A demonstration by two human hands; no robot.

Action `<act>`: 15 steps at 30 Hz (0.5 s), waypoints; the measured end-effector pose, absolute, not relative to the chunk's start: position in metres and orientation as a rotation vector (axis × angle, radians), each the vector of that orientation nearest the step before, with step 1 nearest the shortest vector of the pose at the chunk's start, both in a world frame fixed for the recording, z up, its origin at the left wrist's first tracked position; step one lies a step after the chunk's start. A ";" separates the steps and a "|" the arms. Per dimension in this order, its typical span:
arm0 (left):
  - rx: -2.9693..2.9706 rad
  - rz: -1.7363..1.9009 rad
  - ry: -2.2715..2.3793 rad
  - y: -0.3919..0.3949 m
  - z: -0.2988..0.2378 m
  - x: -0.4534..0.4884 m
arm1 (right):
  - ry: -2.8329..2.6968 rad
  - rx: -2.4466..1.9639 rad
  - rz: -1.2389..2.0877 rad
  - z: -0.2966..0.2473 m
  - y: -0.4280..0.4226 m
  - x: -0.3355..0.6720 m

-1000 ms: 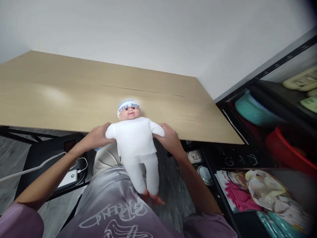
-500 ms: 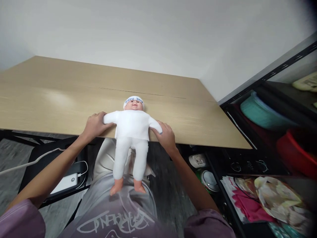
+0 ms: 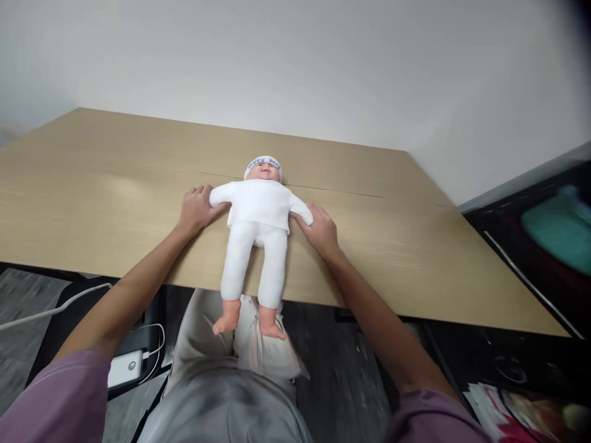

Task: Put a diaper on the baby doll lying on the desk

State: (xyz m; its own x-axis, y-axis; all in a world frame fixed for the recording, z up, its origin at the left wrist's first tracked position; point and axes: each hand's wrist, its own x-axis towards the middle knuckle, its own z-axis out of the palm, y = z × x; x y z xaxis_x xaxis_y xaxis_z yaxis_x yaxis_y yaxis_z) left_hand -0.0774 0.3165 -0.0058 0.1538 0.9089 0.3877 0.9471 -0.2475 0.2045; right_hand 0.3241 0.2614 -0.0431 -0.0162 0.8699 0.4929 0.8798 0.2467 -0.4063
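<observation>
**A:** ok so what've you got there?

**Me:** A doll in white clothes, face up over the wooden table, head pointing away from me, bare feet poking out past the near edge. Can't tell if its back is flat on the wood tbh.

**A:** and your hands?

**Me:** Both pinching it lol. My left hand has thumb and fingers closed on the end of one arm, my right hand on the other, so the arms are held out to the sides.

**A:** what's on its head?

**Me:** White band with blue lettering. Also a white device with a cable plugged in, down to my left, lower than the tabletop.
</observation>
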 end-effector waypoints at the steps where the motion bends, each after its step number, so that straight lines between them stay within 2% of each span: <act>1: -2.319 -0.686 -1.876 0.329 -0.006 -0.075 | -1.856 -1.584 -0.020 -0.043 0.274 0.326; 15: -2.312 -0.863 -1.868 0.498 -0.021 -0.055 | -1.858 -1.594 -0.135 -0.048 0.436 0.350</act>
State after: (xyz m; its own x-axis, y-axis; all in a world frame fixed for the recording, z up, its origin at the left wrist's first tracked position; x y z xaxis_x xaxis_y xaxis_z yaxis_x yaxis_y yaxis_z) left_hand -0.0549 0.4980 -0.0208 0.1165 0.8883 0.4442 0.9142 -0.2707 0.3015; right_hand 0.3503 0.4359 -0.0479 -0.0224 0.8375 0.5459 0.9078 0.2458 -0.3398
